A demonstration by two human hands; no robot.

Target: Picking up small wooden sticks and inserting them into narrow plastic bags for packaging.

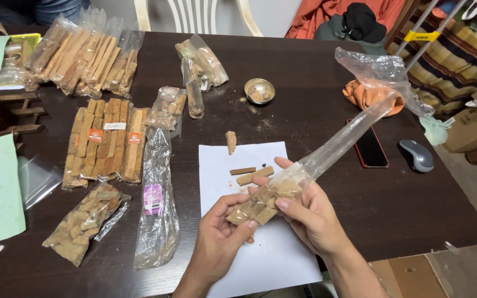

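Clear bag of brown chunks held in two hands

Brown chunks fill the low end of a long clear bag [282, 185]. Both hands hold that end over a white paper sheet [249, 259]. The left hand [219, 234] curls its fingers under the chunks, thumb pressed on the bag. The right hand [305, 212] wraps around from the other side, fingers closed on it. The bag's empty top stretches up and away to the right. Two small brown sticks [251, 174] lie on the paper just behind the hands. Farther left sit packs of long brown sticks [106, 140]. A little metal bowl [259, 90] stands farther back on the dark table [415, 215].
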